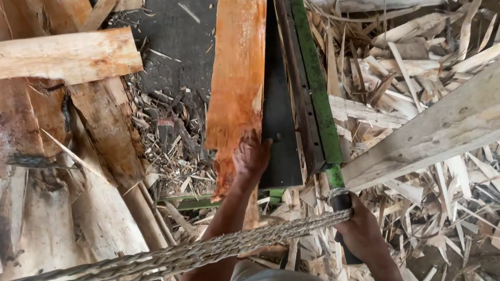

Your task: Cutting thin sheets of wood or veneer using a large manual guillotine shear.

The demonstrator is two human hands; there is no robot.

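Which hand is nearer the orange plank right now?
Left. The left hand rests on the near end of the orange plank, touching it. The right hand is lower and to the right, gripping the dark handle below the green rail.

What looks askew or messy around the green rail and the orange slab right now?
The orange slab lies tilted against the green rail, its lower end ragged under the left hand. The right hand grips a dark handle tied with rope. Wood offcuts litter the ground.

hands (251, 157): 2 | orange boards (239, 62): 1 | twisted ropes (149, 265): 1 | green rails (311, 64): 1
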